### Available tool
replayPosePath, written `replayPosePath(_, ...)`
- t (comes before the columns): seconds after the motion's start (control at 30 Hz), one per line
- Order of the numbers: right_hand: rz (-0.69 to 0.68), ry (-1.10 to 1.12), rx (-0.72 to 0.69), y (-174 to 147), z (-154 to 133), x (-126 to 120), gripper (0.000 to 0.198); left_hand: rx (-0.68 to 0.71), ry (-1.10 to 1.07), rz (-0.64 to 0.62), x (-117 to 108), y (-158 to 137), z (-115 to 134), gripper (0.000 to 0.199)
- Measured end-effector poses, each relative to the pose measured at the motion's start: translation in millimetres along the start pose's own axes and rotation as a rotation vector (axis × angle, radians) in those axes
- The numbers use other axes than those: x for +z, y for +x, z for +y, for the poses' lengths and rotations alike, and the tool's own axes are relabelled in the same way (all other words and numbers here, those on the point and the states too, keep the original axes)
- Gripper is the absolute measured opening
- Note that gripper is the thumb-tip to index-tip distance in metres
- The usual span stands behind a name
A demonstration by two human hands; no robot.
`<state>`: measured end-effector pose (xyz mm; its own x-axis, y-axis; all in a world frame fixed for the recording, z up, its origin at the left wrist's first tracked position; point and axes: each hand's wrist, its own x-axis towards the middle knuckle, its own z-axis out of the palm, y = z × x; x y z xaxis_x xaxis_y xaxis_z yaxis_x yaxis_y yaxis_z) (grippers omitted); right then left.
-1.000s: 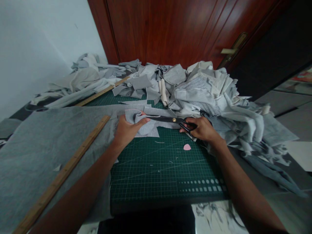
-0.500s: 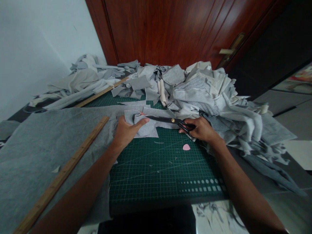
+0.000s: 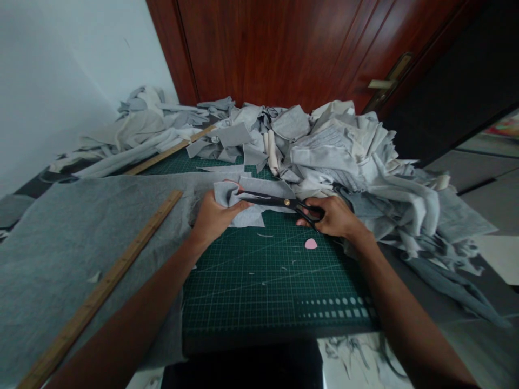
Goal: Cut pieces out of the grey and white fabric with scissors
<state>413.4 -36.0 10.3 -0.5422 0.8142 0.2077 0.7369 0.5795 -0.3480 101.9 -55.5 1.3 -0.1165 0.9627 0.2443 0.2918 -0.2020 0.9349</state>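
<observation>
My right hand (image 3: 334, 216) is closed round the handles of black scissors (image 3: 287, 202), whose blades point left and stand slightly apart. Between thumb and fingers, my left hand (image 3: 214, 216) pinches a folded piece of grey fabric (image 3: 227, 193) at the blade tips. Part of the lower blade passes close to my left thumb. Under both hands, more grey fabric lies on the green cutting mat (image 3: 251, 302). A pink tailor's chalk (image 3: 311, 243) rests on the mat below the scissors.
A large grey cloth (image 3: 48, 232) covers the left side, with a wooden ruler (image 3: 117, 270) across it. Another wooden ruler (image 3: 170, 150) lies farther back. Heaped fabric scraps (image 3: 336, 151) line the back and right, before a wooden door (image 3: 275, 48).
The scissor blades have opened a little. My left hand has shifted slightly to the right, and the folded fabric has changed shape in its grip.
</observation>
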Motion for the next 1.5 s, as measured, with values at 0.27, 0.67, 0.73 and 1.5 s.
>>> replayPosePath(0.27,-0.03,0.048,-0.003,1,-2,2,0.041,0.078,-0.017,-0.048,2,-2,3,0.032)
replayPosePath(0.67,-0.02,0.057,-0.038,2,-5,6,0.038,0.077,-0.023,-0.082,7,-3,3,0.038)
replayPosePath(0.73,-0.017,0.056,-0.04,2,-4,6,0.037,0.084,-0.024,-0.089,7,-3,2,0.036)
replayPosePath(1.5,0.005,0.108,0.006,2,-1,4,0.045,0.147,-0.094,0.011,6,-3,-9,0.024)
